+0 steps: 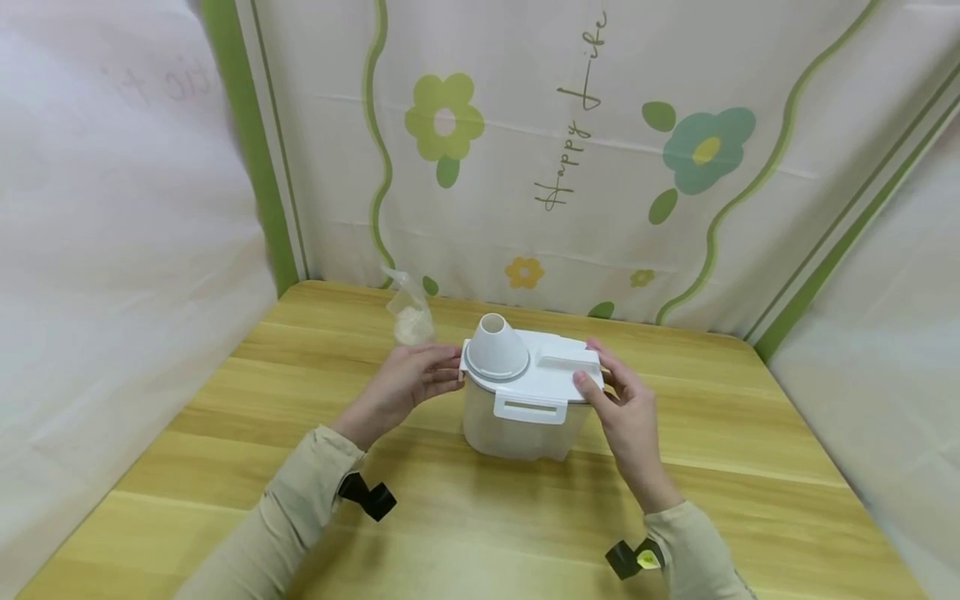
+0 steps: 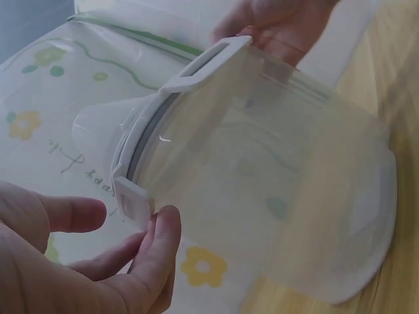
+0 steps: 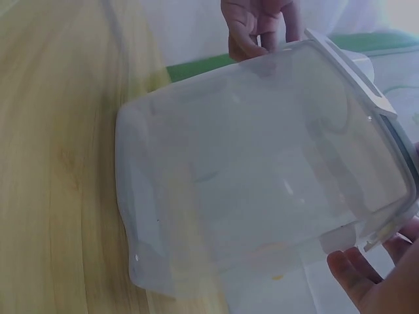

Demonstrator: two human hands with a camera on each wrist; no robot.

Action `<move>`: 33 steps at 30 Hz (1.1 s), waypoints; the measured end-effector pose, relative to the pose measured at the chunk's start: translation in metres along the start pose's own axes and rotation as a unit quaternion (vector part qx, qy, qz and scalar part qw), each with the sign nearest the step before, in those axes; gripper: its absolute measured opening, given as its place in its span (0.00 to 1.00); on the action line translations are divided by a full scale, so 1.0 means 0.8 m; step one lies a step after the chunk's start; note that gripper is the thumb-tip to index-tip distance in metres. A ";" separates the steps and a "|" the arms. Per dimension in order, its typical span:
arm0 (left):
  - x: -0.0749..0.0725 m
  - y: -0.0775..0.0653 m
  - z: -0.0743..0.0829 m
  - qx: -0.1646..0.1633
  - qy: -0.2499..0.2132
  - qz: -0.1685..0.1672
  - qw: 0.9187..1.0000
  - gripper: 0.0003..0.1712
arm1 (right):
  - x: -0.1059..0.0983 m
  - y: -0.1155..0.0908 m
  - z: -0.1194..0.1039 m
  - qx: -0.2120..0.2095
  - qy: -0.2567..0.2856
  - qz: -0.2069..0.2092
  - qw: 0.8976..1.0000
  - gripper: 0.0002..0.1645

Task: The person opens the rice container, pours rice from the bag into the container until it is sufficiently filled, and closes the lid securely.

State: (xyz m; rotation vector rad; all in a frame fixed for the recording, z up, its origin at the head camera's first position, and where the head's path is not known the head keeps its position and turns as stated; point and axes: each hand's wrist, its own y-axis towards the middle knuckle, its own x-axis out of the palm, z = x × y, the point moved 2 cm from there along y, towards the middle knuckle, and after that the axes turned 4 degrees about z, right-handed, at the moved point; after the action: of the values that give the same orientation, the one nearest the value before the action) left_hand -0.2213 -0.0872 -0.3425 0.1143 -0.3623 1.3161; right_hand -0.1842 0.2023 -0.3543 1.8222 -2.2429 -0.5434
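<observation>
A translucent plastic storage container [image 1: 517, 429] stands upright on the wooden table, its white lid [image 1: 551, 343] on top. The lid carries a white cone-shaped cap [image 1: 491, 354] on the left and a raised handle strip on the right. My left hand [image 1: 405, 379] is at the container's left end. In the left wrist view its fingertips touch the underside of a small side latch [image 2: 134, 204], with the thumb apart from it. My right hand [image 1: 626, 408] grips the right end, thumb on the lid and fingers round the far edge. The front latch [image 1: 531, 408] sticks outward.
A clear plastic bag [image 1: 411, 321] with pale contents stands behind my left hand. A white cloth with flower prints and lettering [image 1: 581, 100] hangs along the table's back edge, with pale cloth at both sides. Black straps with small mounts sit on both sleeves.
</observation>
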 end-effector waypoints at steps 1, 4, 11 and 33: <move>-0.001 0.001 -0.001 -0.008 -0.010 -0.001 1.000 0.20 | 0.000 0.000 0.000 0.001 0.001 0.001 1.000 0.22; -0.005 0.006 -0.002 -0.034 -0.041 -0.005 0.999 0.21 | 0.000 -0.001 0.001 0.004 0.004 0.005 1.000 0.22; -0.011 0.016 -0.002 -0.079 -0.087 -0.018 0.993 0.20 | 0.000 0.000 0.001 0.012 0.014 0.011 1.000 0.23; -0.012 0.034 -0.014 -0.169 -0.168 0.009 0.971 0.05 | 0.002 -0.003 0.001 0.014 0.021 0.019 0.999 0.24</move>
State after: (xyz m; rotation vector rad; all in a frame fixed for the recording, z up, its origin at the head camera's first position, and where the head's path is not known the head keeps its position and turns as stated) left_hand -0.2472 -0.0862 -0.3592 0.0456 -0.8717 1.2342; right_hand -0.1828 0.2007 -0.3559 1.7838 -2.2639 -0.4641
